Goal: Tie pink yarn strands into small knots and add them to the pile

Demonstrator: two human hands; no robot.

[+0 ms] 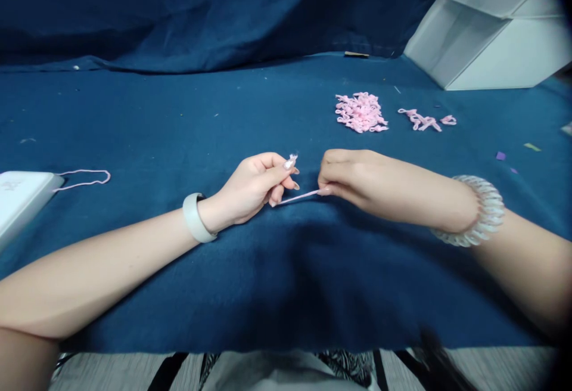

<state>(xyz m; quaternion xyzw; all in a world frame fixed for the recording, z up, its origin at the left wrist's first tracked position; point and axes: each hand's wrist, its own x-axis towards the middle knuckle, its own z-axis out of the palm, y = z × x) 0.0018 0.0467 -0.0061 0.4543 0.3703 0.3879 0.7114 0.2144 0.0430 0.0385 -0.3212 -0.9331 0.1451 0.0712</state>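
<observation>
Between my two hands a short pink cord (298, 196) is stretched above the blue cloth. My left hand (263, 185) pinches it, and a frayed end sticks up past the thumb and forefinger. The fingers of my right hand (344, 176) are closed on the cord's other part, which they mostly hide. Beyond my right hand lies a pile of small knotted pink cord loops (361, 113). A few more pink loops (422, 121) lie to the right of that pile.
A white box (27, 197) at the left edge has a pink cord loop (89, 182) coming out from its side. White bins (504, 51) stand at the back right. A purple scrap (500, 156) lies on the blue tablecloth (156, 123). A blue curtain hangs behind.
</observation>
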